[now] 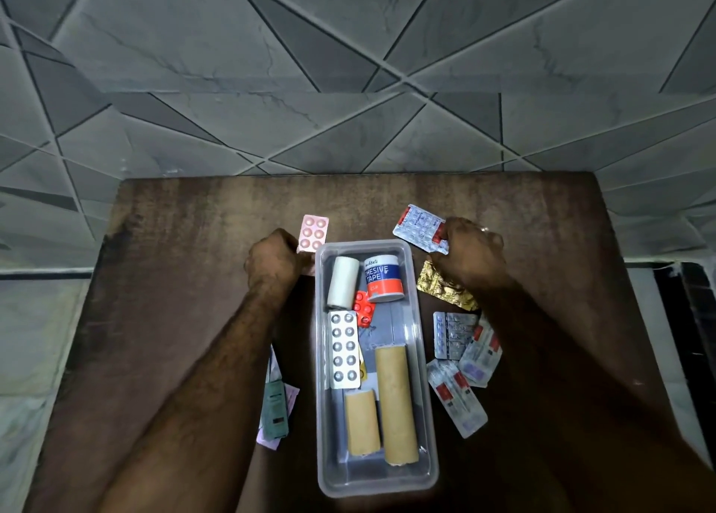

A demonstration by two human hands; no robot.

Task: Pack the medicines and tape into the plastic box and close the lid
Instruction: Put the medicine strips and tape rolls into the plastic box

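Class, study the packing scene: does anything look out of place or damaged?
Nothing looks damaged. Several strips lie scattered on the table right of the plastic box; each hand, left hand and right hand, holds another.

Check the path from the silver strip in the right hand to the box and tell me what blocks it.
Nothing visible blocks it. The right hand holds the silver strip just beyond the far right corner of the plastic box, which is open, with no lid in view. Bare floor shows behind the tall brown roll.
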